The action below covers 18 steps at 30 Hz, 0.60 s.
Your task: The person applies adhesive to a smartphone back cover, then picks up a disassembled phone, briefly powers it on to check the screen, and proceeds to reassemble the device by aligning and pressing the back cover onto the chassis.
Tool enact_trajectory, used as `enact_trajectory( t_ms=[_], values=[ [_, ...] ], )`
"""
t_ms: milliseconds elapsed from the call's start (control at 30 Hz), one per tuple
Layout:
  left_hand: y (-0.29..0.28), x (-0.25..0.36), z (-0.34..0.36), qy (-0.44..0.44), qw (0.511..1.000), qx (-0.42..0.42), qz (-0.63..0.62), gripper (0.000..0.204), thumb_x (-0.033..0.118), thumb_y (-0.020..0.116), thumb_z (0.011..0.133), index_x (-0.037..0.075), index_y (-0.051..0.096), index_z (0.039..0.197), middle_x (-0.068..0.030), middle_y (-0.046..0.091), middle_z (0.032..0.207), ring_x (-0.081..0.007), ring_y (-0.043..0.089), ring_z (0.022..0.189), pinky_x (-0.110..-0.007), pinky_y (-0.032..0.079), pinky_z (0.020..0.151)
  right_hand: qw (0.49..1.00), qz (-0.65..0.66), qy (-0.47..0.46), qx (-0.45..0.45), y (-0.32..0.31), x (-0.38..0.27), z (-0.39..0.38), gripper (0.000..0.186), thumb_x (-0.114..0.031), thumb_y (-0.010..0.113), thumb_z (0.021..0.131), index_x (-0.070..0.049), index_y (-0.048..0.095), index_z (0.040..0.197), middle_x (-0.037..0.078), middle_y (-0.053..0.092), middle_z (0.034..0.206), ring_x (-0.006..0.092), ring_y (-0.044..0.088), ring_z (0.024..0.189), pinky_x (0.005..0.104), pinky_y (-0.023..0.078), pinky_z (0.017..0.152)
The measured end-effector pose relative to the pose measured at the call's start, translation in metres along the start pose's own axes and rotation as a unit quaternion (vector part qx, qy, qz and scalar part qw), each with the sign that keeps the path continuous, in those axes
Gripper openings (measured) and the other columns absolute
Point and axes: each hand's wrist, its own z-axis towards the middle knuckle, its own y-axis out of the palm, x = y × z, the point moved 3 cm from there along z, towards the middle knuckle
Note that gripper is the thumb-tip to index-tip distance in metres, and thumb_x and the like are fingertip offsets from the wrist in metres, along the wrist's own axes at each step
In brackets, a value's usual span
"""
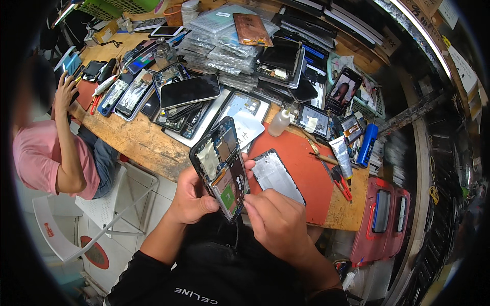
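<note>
An opened smartphone [222,162], its circuit boards and a green square bare to view, is tilted upright in front of my chest. My left hand [190,200] is wrapped round it, thumb on the near edge and fingertips showing past the far edge. My right hand [278,217] is closed in a pinch at the lower right edge of the phone; what its fingertips hold, if anything, is hidden. A thin dark cord [237,235] hangs below the phone. Just beyond my right hand, a grey phone panel with a black rim [279,176] lies on the red mat [317,186].
Stacked phones [190,92] and bagged flat parts [219,51] crowd the wooden bench [138,135]. A squeeze bottle [279,123], a tube [340,155], a blue cylinder [367,145] and red-handled pliers [342,186] lie right. Another person [56,158] sits at left.
</note>
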Motion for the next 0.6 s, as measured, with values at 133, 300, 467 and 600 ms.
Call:
enact_trajectory(
  t_ms=[133, 300, 467, 600],
  values=[
    [0.005, 0.004, -0.001, 0.005, 1.000, 0.002, 0.002, 0.099, 0.041, 0.087, 0.083, -0.013, 0.038, 0.150, -0.0282, 0.052, 0.148, -0.0369, 0.054, 0.138, -0.050, 0.045, 0.115, 1.000, 0.019, -0.014, 0.001, 0.000, 0.002, -0.001, 0.014, -0.004, 0.076, 0.086, -0.002, 0.065, 0.096, 0.009, 0.057, 0.078, 0.0261, 0.063, 0.064, 0.0370, 0.050, 0.057],
    [0.009, 0.005, 0.002, 0.000, 0.999, 0.011, 0.033, 0.106, 0.044, 0.091, 0.077, -0.013, 0.037, 0.148, -0.0308, 0.056, 0.141, -0.0418, 0.060, 0.130, -0.055, 0.048, 0.112, 1.000, 0.022, 0.003, 0.014, -0.003, 0.000, -0.001, 0.015, -0.003, 0.076, 0.084, -0.001, 0.065, 0.095, 0.008, 0.058, 0.077, 0.0267, 0.063, 0.063, 0.0373, 0.050, 0.055],
    [0.011, -0.003, 0.005, -0.028, 0.999, -0.008, -0.013, 0.104, 0.045, 0.088, 0.080, -0.012, 0.037, 0.151, -0.0281, 0.052, 0.148, -0.0377, 0.057, 0.135, -0.052, 0.046, 0.114, 0.996, 0.060, 0.055, 0.033, -0.003, 0.008, -0.007, 0.024, 0.008, 0.076, 0.077, 0.000, 0.070, 0.099, 0.007, 0.065, 0.077, 0.0161, 0.065, 0.060, 0.0306, 0.049, 0.052],
    [0.009, -0.003, 0.013, -0.034, 0.996, 0.001, -0.082, 0.098, 0.049, 0.080, 0.088, -0.011, 0.035, 0.151, -0.0294, 0.050, 0.148, -0.0404, 0.059, 0.131, -0.055, 0.050, 0.110, 0.979, 0.168, 0.113, 0.014, -0.007, 0.014, -0.010, 0.034, 0.004, 0.079, 0.076, 0.000, 0.070, 0.108, 0.007, 0.068, 0.085, 0.0131, 0.066, 0.068, 0.0272, 0.050, 0.059]
  ],
)
